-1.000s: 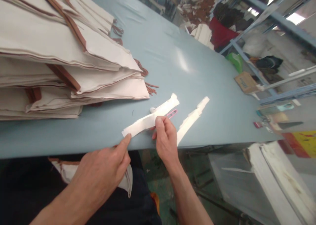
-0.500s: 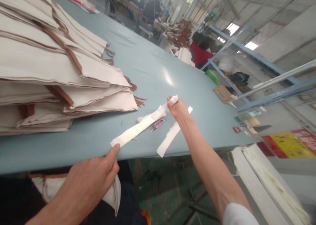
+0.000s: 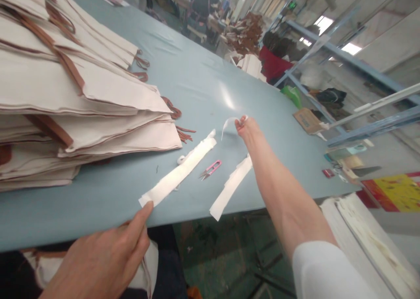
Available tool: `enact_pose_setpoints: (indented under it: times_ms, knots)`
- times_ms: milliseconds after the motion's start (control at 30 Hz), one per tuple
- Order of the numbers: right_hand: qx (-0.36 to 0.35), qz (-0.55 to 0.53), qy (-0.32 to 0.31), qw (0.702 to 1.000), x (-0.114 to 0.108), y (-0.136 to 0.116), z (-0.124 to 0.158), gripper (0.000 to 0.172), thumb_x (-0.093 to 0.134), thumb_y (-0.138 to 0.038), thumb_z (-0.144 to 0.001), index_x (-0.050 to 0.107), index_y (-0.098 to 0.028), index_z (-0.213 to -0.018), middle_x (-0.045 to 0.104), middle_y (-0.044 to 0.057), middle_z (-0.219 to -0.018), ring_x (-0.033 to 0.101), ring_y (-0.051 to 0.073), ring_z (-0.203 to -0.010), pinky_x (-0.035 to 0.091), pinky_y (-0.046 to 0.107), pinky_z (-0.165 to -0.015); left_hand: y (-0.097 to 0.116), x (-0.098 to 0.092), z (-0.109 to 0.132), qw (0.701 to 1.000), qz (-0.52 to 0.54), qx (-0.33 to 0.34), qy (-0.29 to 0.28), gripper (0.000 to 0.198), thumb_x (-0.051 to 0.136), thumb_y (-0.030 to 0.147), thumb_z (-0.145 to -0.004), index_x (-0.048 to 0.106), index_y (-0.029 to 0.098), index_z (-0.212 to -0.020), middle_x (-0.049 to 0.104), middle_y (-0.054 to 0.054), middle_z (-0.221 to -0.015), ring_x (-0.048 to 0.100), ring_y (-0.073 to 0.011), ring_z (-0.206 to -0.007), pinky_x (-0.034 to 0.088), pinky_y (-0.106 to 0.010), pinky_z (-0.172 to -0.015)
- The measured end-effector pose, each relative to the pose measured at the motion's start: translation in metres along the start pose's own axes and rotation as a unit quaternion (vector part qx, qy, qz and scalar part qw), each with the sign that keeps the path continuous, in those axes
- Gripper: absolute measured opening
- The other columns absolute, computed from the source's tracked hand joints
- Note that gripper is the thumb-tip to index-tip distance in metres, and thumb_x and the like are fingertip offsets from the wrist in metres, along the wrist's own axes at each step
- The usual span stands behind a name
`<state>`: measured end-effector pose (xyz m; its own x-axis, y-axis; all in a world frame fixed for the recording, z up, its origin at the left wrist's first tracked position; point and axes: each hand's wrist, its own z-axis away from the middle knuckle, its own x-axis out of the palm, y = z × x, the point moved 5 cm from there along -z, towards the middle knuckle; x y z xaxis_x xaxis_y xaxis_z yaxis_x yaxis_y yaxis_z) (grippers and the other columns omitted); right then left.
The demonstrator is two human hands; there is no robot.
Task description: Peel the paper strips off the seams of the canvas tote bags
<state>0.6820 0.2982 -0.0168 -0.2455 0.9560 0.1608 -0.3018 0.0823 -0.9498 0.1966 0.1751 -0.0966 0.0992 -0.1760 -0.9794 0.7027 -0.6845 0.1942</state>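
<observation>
fingertip of loose left hand point(image 3: 105, 255) on white strip point(image 3: 179, 170), right hand point(image 3: 245, 126) tight around thin curl point(image 3: 227, 124)

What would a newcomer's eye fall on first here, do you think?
A tall stack of cream bags with brown handles fills the left of the table. Further right, the right hand pinches a thin white scrap, while the left hand touches a long white strip beside pink snips.

Single head view, forward-down, close over table point(image 3: 203, 93) edge.
</observation>
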Motion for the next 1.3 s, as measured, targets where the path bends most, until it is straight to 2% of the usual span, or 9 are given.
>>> enact_pose_setpoints:
  times_ms: [133, 233, 333, 467, 667, 800, 967, 1133, 1300]
  knots:
    - [-0.036, -0.005, 0.018, 0.999, -0.014, -0.031, 0.000, 0.044, 0.081, -0.042, -0.114, 0.072, -0.019, -0.151, 0.074, 0.014, -0.150, 0.078, 0.031, -0.126, 0.070, 0.053, -0.105, -0.002, -0.002, 0.002, 1.000, 0.001, -0.002, 0.016, 0.062, 0.038, 0.026, -0.115, 0.078, 0.024, -0.162, 0.085, -0.006, -0.065, 0.084, -0.0389, -0.055, 0.059, -0.042, -0.052]
    - [-0.047, -0.004, -0.014, 0.999, -0.016, -0.049, 0.025, 0.024, 0.075, -0.037, -0.117, 0.075, -0.017, -0.132, 0.080, 0.007, -0.123, 0.079, 0.020, -0.097, 0.071, 0.036, -0.085, -0.004, -0.006, -0.001, 0.999, 0.040, 0.001, -0.035, 0.062, 0.036, 0.030, -0.117, 0.073, 0.022, -0.166, 0.087, -0.007, -0.069, 0.087, -0.0391, -0.061, 0.058, -0.041, -0.053]
    - [-0.035, 0.000, -0.092, 0.995, -0.016, -0.056, 0.078, 0.029, 0.056, -0.024, -0.123, 0.066, -0.020, -0.096, 0.065, -0.006, -0.079, 0.057, 0.008, -0.057, 0.055, 0.017, -0.058, -0.008, -0.008, -0.005, 0.994, 0.107, -0.003, -0.030, 0.063, 0.035, 0.037, -0.119, 0.071, 0.021, -0.168, 0.090, -0.008, -0.077, 0.089, -0.0384, -0.067, 0.059, -0.040, -0.057]
    - [-0.007, 0.010, -0.220, 0.975, -0.023, -0.048, 0.180, 0.034, 0.061, -0.030, -0.121, 0.059, -0.023, -0.088, 0.055, -0.010, -0.063, 0.048, 0.008, -0.047, 0.045, 0.016, -0.047, -0.007, -0.008, 0.005, 0.970, 0.232, -0.002, 0.074, 0.060, 0.038, 0.048, -0.122, 0.072, 0.027, -0.167, 0.087, -0.002, -0.073, 0.086, -0.0315, -0.068, 0.056, -0.034, -0.062]
    - [0.016, 0.037, -0.522, 0.852, -0.035, -0.030, 0.337, 0.052, 0.088, -0.052, -0.099, 0.053, -0.024, -0.073, 0.052, -0.010, -0.057, 0.043, 0.007, -0.047, 0.043, 0.019, -0.049, 0.006, -0.020, 0.051, 0.899, 0.427, -0.023, 0.100, 0.052, 0.047, 0.052, -0.121, 0.083, 0.032, -0.153, 0.094, -0.003, -0.104, 0.087, -0.0250, -0.087, 0.064, -0.028, -0.083]
    - [0.075, 0.024, -0.625, 0.777, -0.042, -0.030, 0.414, 0.054, 0.087, -0.056, -0.100, 0.057, -0.023, -0.070, 0.045, -0.011, -0.055, 0.034, 0.006, -0.046, 0.036, 0.019, -0.048, -0.009, -0.037, 0.066, 0.849, 0.511, -0.095, 0.094, 0.053, 0.058, 0.053, -0.111, 0.089, 0.020, -0.139, 0.092, -0.007, -0.094, 0.085, -0.0304, -0.088, 0.066, -0.032, -0.081]
    - [0.144, 0.005, -0.657, 0.740, -0.034, -0.006, 0.472, 0.057, 0.089, -0.060, -0.095, 0.054, -0.023, -0.069, 0.039, -0.012, -0.055, 0.028, 0.006, -0.046, 0.032, 0.019, -0.048, -0.026, -0.062, 0.084, 0.831, 0.530, -0.122, 0.119, 0.064, 0.071, 0.047, -0.098, 0.080, 0.011, -0.150, 0.086, -0.005, -0.081, 0.078, -0.0269, -0.072, 0.061, -0.030, -0.066]
    - [0.107, -0.015, -0.591, 0.799, -0.020, 0.045, 0.480, 0.064, 0.095, -0.064, -0.085, 0.047, -0.025, -0.071, 0.041, -0.013, -0.057, 0.027, 0.005, -0.049, 0.027, 0.019, -0.048, -0.019, -0.072, 0.134, 0.777, 0.580, -0.159, 0.185, 0.095, 0.087, 0.046, -0.091, 0.058, 0.015, -0.175, 0.082, 0.002, -0.080, 0.074, -0.0202, -0.065, 0.061, -0.025, -0.063]
    - [0.119, -0.004, -0.570, 0.813, -0.034, 0.089, 0.486, 0.063, 0.091, -0.067, -0.087, 0.043, -0.027, -0.076, 0.036, -0.014, -0.059, 0.023, 0.007, -0.051, 0.024, 0.020, -0.049, -0.015, -0.082, 0.179, 0.743, 0.589, -0.121, 0.294, 0.044, 0.088, 0.043, -0.098, 0.090, 0.026, -0.138, 0.080, 0.002, -0.072, 0.066, -0.0138, -0.053, 0.055, -0.018, -0.052]
